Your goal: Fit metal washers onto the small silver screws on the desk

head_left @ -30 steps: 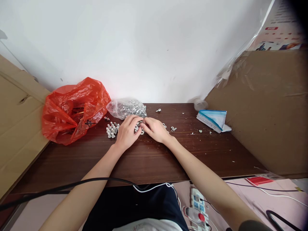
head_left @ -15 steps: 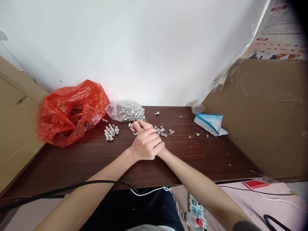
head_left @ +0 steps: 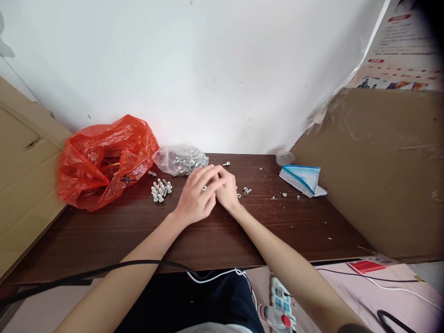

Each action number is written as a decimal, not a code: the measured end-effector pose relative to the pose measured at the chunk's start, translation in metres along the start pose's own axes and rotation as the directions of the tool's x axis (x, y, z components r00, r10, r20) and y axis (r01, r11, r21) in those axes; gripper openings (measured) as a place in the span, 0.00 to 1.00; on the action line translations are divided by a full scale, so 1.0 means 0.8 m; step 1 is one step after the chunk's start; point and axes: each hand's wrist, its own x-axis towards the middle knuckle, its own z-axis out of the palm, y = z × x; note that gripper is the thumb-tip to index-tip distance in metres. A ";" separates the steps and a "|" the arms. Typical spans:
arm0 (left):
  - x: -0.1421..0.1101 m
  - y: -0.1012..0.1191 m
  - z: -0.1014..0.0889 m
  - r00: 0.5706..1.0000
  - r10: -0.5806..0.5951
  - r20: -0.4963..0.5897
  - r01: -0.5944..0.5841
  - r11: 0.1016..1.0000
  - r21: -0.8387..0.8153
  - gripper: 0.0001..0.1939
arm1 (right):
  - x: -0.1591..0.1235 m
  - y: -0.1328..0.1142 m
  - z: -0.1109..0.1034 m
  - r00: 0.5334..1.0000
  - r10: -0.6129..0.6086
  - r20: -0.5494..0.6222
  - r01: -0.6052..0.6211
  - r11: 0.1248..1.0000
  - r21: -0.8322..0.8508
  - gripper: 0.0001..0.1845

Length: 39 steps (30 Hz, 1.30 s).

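My left hand is over the brown table, fingers stretched out and slightly blurred, reaching across toward my right hand. Its fingertips overlap my right hand, which is bent at the wrist; the right fingers are mostly hidden behind the left. I see nothing held in the left hand. Close by on the right, a few metal nuts show past the right hand, and others are covered by the hands. To the left stands a cluster of bolts. Behind the hands lies a clear bag of small metal hardware.
A red plastic bag sits at the left by a cardboard panel. One bolt lies near the wall. At right are a blue-and-white packet and another cardboard panel. A black cable crosses the front edge.
My left hand has slid back off my right wrist, and its fingers have straightened. My right hand has come out from beneath it. The bags and bolts look unmoved.
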 end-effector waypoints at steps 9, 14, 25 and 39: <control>-0.004 -0.034 -0.019 0.865 -0.495 -0.081 0.443 0.830 -0.340 0.31 | 0.014 0.012 -0.015 0.976 0.165 -0.143 -0.110 0.936 0.334 0.22; -0.008 -0.030 -0.015 0.850 -0.524 -0.046 0.481 0.809 -0.338 0.30 | 0.011 0.008 -0.017 0.990 0.103 -0.099 -0.069 0.950 0.304 0.22; -0.002 -0.033 -0.008 0.623 -0.782 0.025 0.611 0.466 -0.639 0.20 | 0.010 0.009 -0.012 0.999 0.030 0.030 -0.038 0.946 0.321 0.18; -0.004 -0.028 -0.007 0.597 -0.799 0.073 0.670 0.447 -0.592 0.10 | 0.010 0.006 -0.014 0.999 0.020 0.031 -0.029 0.939 0.343 0.19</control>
